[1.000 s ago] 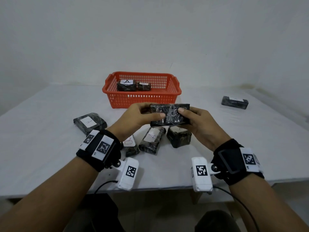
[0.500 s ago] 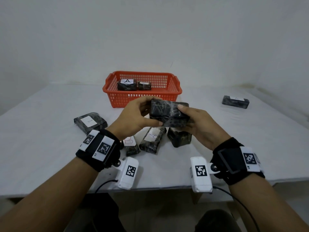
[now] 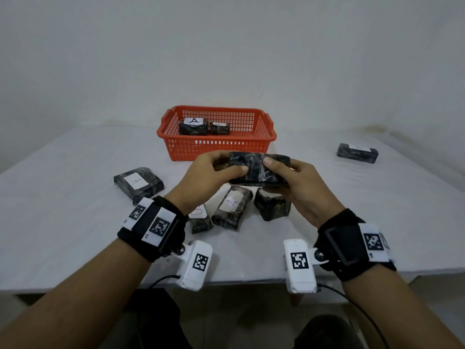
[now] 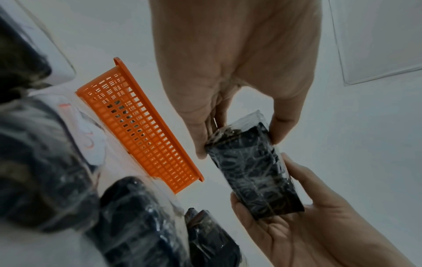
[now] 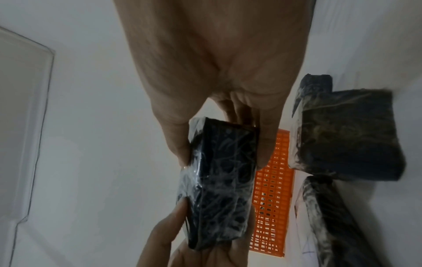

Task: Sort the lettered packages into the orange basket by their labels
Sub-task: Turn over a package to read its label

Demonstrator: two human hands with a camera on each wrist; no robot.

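Both hands hold one dark plastic-wrapped package (image 3: pixel 259 167) above the table, in front of the orange basket (image 3: pixel 216 144). My left hand (image 3: pixel 214 172) grips its left end with thumb on top; my right hand (image 3: pixel 289 177) grips its right end. No label shows on the face turned to me. The same package (image 4: pixel 253 173) fills the left wrist view, pinched at both ends, and appears again as a package (image 5: pixel 219 182) in the right wrist view. Inside the basket lie a package labelled A (image 3: pixel 193 125) and a smaller package (image 3: pixel 220 127).
On the table (image 3: pixel 63 235) lie a package marked A (image 3: pixel 138 183) at left, another A package (image 3: pixel 232 207) below my hands, a red-lettered package (image 3: pixel 200 217), an unlabelled-side package (image 3: pixel 273 209), and a package (image 3: pixel 357 152) far right.
The held package has been turned in both hands and raised slightly; my thumbs shifted toward its middle. The packages on the table stayed put.
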